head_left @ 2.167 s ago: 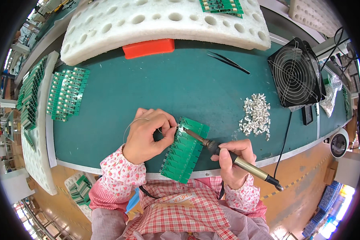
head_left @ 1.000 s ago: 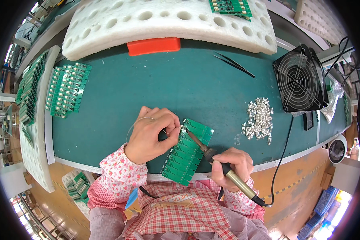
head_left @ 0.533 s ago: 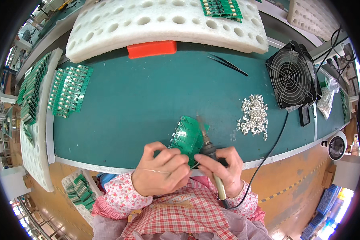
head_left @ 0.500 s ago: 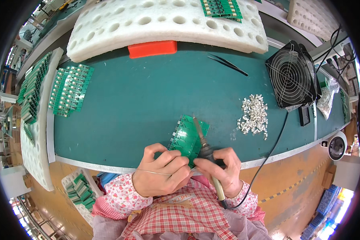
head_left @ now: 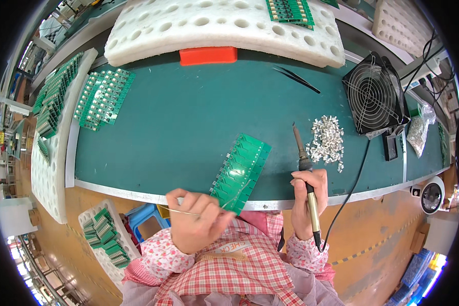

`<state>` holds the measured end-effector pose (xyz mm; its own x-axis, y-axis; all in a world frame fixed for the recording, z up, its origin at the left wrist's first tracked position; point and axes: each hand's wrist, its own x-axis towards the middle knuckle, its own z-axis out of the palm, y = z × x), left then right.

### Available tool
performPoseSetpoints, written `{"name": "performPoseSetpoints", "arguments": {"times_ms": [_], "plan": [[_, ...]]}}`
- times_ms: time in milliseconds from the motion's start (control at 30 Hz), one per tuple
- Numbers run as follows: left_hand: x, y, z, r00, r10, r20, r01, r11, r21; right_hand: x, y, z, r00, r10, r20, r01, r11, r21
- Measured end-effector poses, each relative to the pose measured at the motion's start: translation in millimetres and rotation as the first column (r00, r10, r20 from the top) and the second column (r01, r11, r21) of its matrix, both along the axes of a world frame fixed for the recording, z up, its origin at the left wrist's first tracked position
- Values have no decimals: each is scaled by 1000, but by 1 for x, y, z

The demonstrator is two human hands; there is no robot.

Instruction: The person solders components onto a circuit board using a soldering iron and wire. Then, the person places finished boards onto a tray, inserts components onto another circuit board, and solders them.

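Observation:
My right hand (head_left: 308,201) is wrapped round a soldering iron (head_left: 313,211), whose tip points up and away, left of a heap of small white-and-silver parts (head_left: 327,140). Its black cord drops from the handle end. In my left hand (head_left: 198,219), closed fingers hold a thin solder wire (head_left: 176,209); one end sticks out over the board. A green circuit board (head_left: 240,171) lies aslant on the bench mat by its front edge, a row of metal pins along its left side. My left fingertips are at its near corner; whether they touch it I cannot tell.
Black tweezers (head_left: 298,80) and a black fan (head_left: 375,97) are at the back right. White foam trays (head_left: 153,38) stand behind and left (head_left: 51,188). More circuit boards (head_left: 104,99) lie at left, and a red block (head_left: 208,55) sits before the back tray.
My right hand has carried the soldering iron off the board to the right. My left hand has shifted slightly left and down, uncovering more of the board. The whole view has shifted somewhat.

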<state>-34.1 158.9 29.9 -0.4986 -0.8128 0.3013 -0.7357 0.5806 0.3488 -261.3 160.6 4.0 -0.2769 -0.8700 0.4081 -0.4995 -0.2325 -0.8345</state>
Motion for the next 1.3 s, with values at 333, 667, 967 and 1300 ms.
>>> {"name": "performPoseSetpoints", "arguments": {"times_ms": [333, 667, 967, 1300], "plan": [[-18, 10, -21, 999, -18, 45, 25, 988, -150, 1, 1, -1, 1000, -8, -5, 8, 1000, 9], [-9, 3, -10, 994, -78, -74, 68, 988, -136, 2, -1, 0, 1000, -16, -26, 16, 1000, -10], [24, -55, 12, 583, 516, -628, -135, 823, 552, 4, 1, 1, 999, -43, -18, 43, 999, -4], [34, -104, 0, 789, 425, -443, 20, 704, 710, 5, -1, 5, 997, -6, -75, 6, 1000, 4]]}}
